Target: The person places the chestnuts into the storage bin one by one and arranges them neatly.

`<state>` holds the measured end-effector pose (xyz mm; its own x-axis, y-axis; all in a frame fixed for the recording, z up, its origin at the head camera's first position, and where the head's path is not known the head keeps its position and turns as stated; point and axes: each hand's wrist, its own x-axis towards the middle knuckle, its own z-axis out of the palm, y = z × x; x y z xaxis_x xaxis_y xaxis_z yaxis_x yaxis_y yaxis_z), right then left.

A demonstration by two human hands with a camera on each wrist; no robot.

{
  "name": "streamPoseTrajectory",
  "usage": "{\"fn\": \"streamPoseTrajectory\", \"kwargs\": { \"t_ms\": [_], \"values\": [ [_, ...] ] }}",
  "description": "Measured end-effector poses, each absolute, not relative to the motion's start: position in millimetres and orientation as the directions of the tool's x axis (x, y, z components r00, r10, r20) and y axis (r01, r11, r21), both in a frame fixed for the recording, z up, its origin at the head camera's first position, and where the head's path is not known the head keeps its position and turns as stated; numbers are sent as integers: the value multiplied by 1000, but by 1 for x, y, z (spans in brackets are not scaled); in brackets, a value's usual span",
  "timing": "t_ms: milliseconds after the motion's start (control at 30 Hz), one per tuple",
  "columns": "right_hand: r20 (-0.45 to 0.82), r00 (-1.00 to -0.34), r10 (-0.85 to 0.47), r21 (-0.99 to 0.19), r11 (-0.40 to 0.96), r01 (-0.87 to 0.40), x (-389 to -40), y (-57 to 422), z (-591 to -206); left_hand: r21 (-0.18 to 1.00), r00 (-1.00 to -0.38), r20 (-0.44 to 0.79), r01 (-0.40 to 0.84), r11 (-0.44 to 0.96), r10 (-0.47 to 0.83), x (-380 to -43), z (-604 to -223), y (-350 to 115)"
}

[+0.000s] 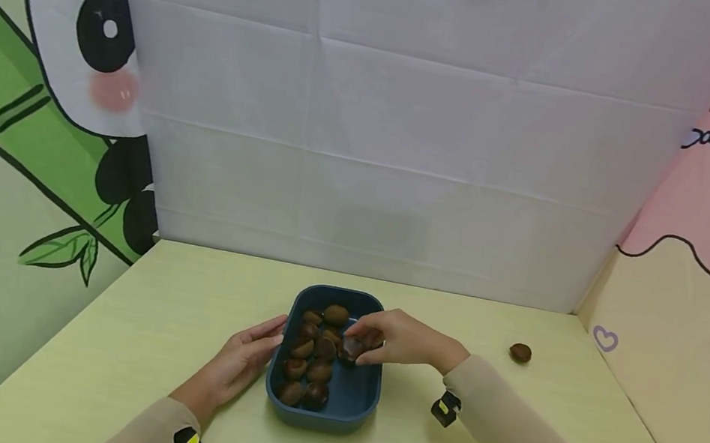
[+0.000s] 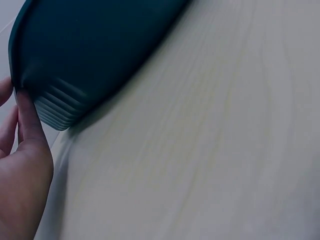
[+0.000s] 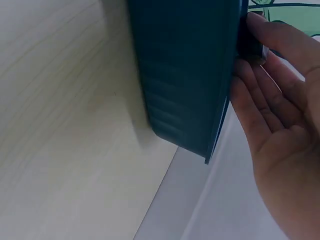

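A dark blue plastic box (image 1: 354,395) stands on the table, with several brown chestnuts (image 1: 320,372) lying mostly along its left side. My right hand (image 1: 407,338) reaches over the box's right rim and pinches a chestnut (image 1: 351,348) between thumb and fingers. In the right wrist view that dark chestnut (image 3: 251,47) shows just past the rim, partly hidden by the box wall. Against the box's left side rests my left hand (image 1: 243,361), its fingers extended. The left wrist view shows its fingertips touching the outside near the rim (image 2: 15,60).
A single chestnut (image 1: 520,353) lies on the pale wooden table (image 1: 180,303), well right of the box. Behind the table hangs a white cloth (image 1: 400,144). Printed walls with cartoon figures flank it on both sides.
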<state>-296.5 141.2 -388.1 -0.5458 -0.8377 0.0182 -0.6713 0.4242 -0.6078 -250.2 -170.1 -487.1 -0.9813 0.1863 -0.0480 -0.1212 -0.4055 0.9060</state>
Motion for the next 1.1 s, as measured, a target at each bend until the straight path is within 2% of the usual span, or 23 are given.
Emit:
{"fn": "streamPoseTrajectory", "kwargs": {
  "t_ms": [333, 533, 833, 1100],
  "values": [
    [-4, -484, -875, -461, 431, -775, -298, 121, -407, 911, -980, -43, -118, -396, 194, -251, -488, -170],
    [-36, -494, -869, -456, 454, -765, -298, 117, -409, 909, -982, -44, -117, -401, 186, -251, -488, -170],
    [-70, -516, -854, -369, 503, -782, -295, 113, -410, 906, -981, -42, -117, -407, 187, -251, -489, -170],
    [-53, -522, -851, -383, 500, -777, -295, 113, -412, 902, -981, -41, -117, -417, 187, -251, -487, -169]
  ]
}}
